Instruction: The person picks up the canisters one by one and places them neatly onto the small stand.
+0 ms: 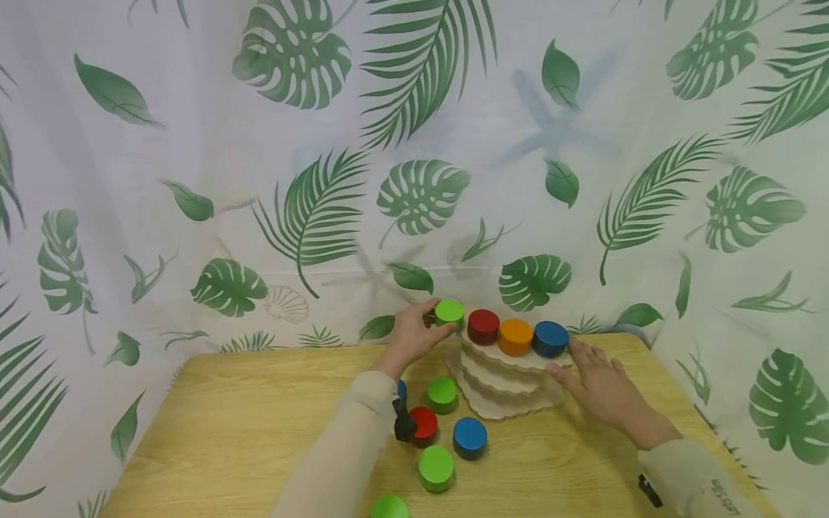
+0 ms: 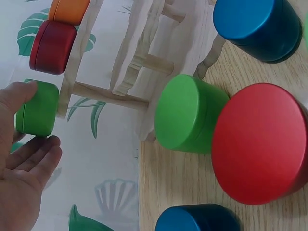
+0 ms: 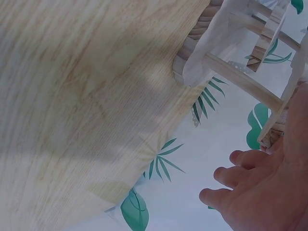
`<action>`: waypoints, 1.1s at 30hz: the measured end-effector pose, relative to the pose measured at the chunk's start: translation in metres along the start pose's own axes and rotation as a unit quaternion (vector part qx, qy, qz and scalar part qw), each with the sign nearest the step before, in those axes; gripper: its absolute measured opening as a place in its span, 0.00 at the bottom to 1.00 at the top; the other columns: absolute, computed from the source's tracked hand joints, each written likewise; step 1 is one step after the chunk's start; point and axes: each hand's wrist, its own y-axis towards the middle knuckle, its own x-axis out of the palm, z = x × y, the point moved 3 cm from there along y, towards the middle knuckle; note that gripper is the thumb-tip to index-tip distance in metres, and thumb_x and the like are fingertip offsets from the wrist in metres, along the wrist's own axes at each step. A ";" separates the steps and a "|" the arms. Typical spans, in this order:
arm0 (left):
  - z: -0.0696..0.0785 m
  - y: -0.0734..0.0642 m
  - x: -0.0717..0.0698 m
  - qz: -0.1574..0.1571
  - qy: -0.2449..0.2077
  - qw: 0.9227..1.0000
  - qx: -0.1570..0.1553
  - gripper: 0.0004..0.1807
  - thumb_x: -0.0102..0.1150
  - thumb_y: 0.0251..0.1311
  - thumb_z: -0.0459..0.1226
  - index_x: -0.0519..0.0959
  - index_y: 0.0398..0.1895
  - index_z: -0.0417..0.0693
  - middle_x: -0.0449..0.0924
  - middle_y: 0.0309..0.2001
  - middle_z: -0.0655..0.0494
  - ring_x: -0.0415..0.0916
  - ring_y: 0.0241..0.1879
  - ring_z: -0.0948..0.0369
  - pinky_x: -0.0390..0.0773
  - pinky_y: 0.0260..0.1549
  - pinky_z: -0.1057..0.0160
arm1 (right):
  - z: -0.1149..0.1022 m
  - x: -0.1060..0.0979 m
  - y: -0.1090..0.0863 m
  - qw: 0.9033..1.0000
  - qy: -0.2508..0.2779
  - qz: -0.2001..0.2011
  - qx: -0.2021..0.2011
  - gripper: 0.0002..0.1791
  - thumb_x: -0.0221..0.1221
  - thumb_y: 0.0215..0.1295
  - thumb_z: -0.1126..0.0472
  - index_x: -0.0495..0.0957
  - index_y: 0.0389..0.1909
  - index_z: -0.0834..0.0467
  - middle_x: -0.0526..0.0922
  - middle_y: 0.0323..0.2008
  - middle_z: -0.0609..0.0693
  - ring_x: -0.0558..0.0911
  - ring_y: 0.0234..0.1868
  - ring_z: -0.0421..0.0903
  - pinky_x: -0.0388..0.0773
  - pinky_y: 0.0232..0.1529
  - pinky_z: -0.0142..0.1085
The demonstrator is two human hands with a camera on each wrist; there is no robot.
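pinching a green block (image 1: 449,314) by its sides, left hand (image 1: 411,336) is at 10 o'clock on the wooden stand (image 1: 501,409), probably so the underside stays free. right hand (image 1: 602,386) touches the 3 o'clock end, fingers loose, i guess to steady it. red block (image 1: 483,328), orange block (image 1: 515,338), blue block (image 1: 550,339) row up on top; loose blocks (image 1: 437,467) near 7.

One printed word is showing: dark lettering (image 1: 724,496) is standing on the person's right sleeve (image 1: 680,471), which is lying across the right edge of the bench (image 1: 563,467), toward the front. The letters are running downward on a slant and are seemingly beginning with "LESS"; blur is making the last ones too unclear to read.
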 end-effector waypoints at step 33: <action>0.007 0.011 0.018 0.016 -0.025 0.999 0.014 0.33 0.69 0.70 0.42 0.73 0.75 0.41 0.84 0.63 0.43 0.85 0.60 0.47 0.85 0.58 0.53 | 0.003 0.002 0.002 1.000 0.010 -0.003 0.004 0.51 0.42 0.82 0.32 0.49 0.82 0.71 0.54 0.79 0.77 0.53 0.77 0.81 0.48 0.70 0.80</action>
